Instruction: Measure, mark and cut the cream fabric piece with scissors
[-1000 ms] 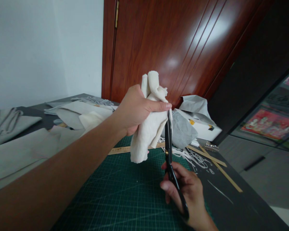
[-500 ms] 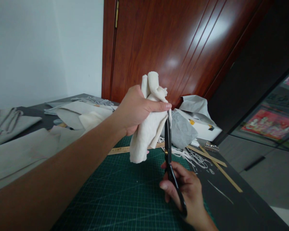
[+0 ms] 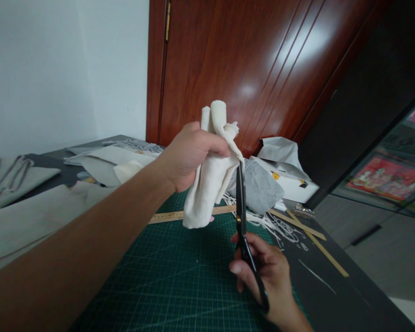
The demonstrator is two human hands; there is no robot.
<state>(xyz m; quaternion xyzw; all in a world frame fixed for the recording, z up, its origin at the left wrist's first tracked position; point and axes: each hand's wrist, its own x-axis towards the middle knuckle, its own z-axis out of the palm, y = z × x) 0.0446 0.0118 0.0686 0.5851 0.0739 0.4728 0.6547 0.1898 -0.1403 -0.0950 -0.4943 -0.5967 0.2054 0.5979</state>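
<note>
My left hand (image 3: 190,154) grips a bunched piece of cream-coloured fabric (image 3: 205,196), holding it up above the cutting mat. Rolled folds stick out over the hand, and a frayed edge hangs at the right. My right hand (image 3: 263,267) is closed around the handles of black scissors (image 3: 241,203), which point upward. The blade tips meet the fabric's right edge; whether they are cutting through it I cannot tell. Below both hands lies a green gridded cutting mat (image 3: 180,281).
Folded pale fabric (image 3: 31,221) covers the table's left side. A wooden ruler (image 3: 169,216) crosses the mat's far edge. White cord scraps (image 3: 273,226), crossed wooden strips (image 3: 311,235), a grey cloth (image 3: 263,184) and a white box (image 3: 297,184) lie to the right. A brown door (image 3: 228,55) stands behind.
My left hand and the fabric have shifted slightly left and up. The left thumb has drawn back from the scissor tips. The right hand and scissors have barely moved.
</note>
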